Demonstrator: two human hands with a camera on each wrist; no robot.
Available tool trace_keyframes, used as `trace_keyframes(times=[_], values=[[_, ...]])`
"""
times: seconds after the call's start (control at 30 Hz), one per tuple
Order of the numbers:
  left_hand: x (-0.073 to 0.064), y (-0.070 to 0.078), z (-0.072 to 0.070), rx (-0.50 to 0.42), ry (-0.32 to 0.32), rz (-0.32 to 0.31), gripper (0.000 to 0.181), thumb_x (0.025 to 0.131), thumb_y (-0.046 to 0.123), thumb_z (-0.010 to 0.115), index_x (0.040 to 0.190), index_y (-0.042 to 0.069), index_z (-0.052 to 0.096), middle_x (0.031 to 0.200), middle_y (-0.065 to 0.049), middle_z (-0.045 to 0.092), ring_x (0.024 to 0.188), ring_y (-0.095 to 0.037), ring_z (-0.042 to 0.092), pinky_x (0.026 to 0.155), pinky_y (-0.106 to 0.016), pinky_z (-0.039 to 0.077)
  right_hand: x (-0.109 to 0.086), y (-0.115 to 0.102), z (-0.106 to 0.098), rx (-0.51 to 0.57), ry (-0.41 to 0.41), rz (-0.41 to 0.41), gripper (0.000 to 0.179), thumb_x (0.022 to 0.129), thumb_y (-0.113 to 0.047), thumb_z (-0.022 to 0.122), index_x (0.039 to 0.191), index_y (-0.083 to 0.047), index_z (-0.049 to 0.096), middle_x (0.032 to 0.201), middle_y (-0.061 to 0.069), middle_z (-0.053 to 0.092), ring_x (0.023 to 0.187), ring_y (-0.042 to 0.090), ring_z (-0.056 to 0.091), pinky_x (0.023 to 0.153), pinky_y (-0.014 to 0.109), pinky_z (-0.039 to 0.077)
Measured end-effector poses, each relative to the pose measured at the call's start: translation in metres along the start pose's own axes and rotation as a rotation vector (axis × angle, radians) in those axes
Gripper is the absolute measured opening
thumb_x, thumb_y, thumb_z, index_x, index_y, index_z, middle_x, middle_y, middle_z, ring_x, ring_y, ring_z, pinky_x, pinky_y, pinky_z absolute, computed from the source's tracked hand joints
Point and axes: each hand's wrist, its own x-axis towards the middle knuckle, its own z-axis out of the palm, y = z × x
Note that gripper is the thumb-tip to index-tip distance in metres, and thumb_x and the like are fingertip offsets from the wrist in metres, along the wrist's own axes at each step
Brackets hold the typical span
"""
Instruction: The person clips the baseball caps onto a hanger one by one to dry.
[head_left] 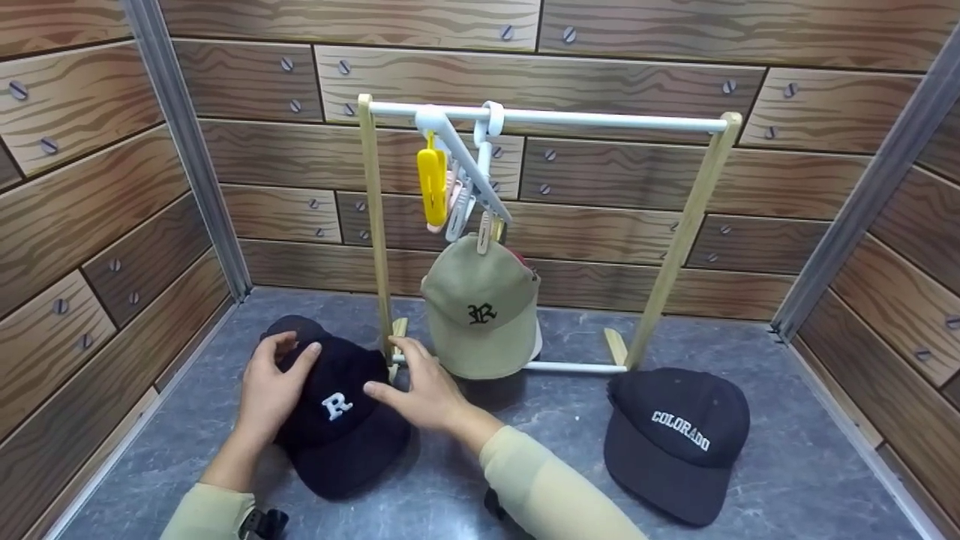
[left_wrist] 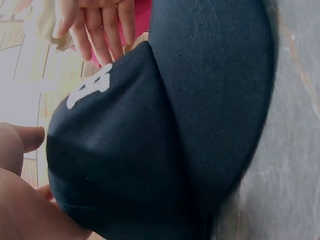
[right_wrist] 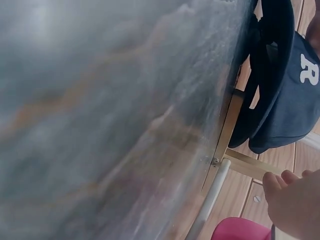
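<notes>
Navy "R" cap (head_left: 345, 450) is left of the drying rack (head_left: 377, 217), brim toward the person; can't tell if it's fully down on the table. Left hand (head_left: 271, 386) curves over the crown, can't tell if it's pinching. Right hand (head_left: 429, 388) is spread, near the cap's other side. Risks, my read: one-sided hold lets the cap twist; a sideways right-hand swing could bump the beige cap (head_left: 469, 334), sway the clip hanger (head_left: 469, 161).
</notes>
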Motion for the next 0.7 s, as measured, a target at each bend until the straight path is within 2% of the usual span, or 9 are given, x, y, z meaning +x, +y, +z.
trace_keyframes(times=[0.33, 0.57, 0.7], values=[[0.003, -0.009, 0.0, -0.065, -0.05, 0.009, 0.058, 0.108, 0.034, 0.075, 0.148, -0.006, 0.061, 0.151, -0.03, 0.061, 0.15, -0.04, 0.051, 0.127, -0.049, 0.035, 0.007, 0.003, 0.004, 0.058, -0.037, 0.058, 0.085, 0.104, -0.058, 0.072, 0.169, -0.013, 0.044, 0.174, 0.011, 0.044, 0.156, 0.03, 0.046, 0.127, 0.051, 0.039], [0.004, -0.011, 0.003, -0.097, -0.049, 0.013, 0.052, 0.108, 0.03, 0.077, 0.145, -0.005, 0.064, 0.145, -0.027, 0.066, 0.141, -0.035, 0.058, 0.118, -0.042, 0.041, 0.01, 0.003, 0.005, 0.1, -0.055, 0.047, 0.08, 0.106, -0.057, 0.069, 0.17, -0.016, 0.044, 0.171, 0.006, 0.049, 0.154, 0.027, 0.049, 0.126, 0.049, 0.041], [0.004, -0.009, 0.004, -0.098, -0.059, 0.003, 0.053, 0.108, 0.032, 0.077, 0.145, -0.003, 0.065, 0.145, -0.025, 0.067, 0.136, -0.031, 0.061, 0.112, -0.033, 0.044, 0.011, 0.0, 0.006, 0.108, -0.06, 0.022, 0.077, 0.108, -0.054, 0.069, 0.169, -0.014, 0.045, 0.168, 0.004, 0.053, 0.155, 0.023, 0.048, 0.126, 0.046, 0.04]])
